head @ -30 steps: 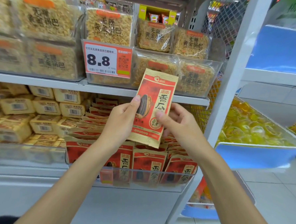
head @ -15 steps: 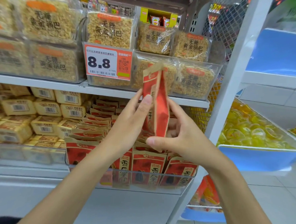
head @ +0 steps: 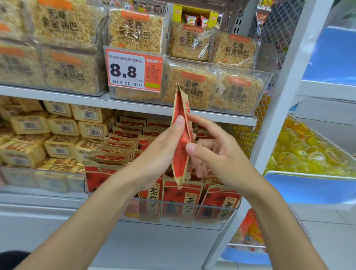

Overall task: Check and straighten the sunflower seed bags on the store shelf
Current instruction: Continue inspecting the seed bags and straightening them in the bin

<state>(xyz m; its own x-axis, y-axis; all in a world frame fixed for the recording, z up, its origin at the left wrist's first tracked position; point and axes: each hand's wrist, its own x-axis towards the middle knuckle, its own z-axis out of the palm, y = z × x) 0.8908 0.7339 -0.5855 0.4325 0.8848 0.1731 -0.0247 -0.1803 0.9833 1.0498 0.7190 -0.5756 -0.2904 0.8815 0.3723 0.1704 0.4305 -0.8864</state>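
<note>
Yellow snack packs [head: 60, 128]: stacked on the lower shelf at far left, well apart from both hands.
Price tag [head: 133, 70]: clipped to the upper shelf's front and reading 8.8, up and left of the raised bag.
Left hand [head: 159, 150]: grips the held bag from its left side, with the thumb pressed flat on the near red face.
Held sunflower seed bag [head: 179, 143]: lifted clear of the shelf and upright, turned edge-on to the camera. It hangs between the two hands, above the front row.
Right hand [head: 219, 155]: thumb and forefinger pinch the bag's right side lightly, and the other fingers are loosely curled behind.
Sunflower seed bags [head: 182, 195]: standing in rows in the clear bin [head: 179, 214] below the hands. The front row leans unevenly.
Blue tub [head: 314, 189]: holds yellow jelly cups, off to the right past the white upright.
Risk, slip: the hold looks light and the bag is thin, so turning it could let it drop onto the rows.
Risk, rows: pushing it back down carelessly could tip the leaning front bags or crumple their tops.
</note>
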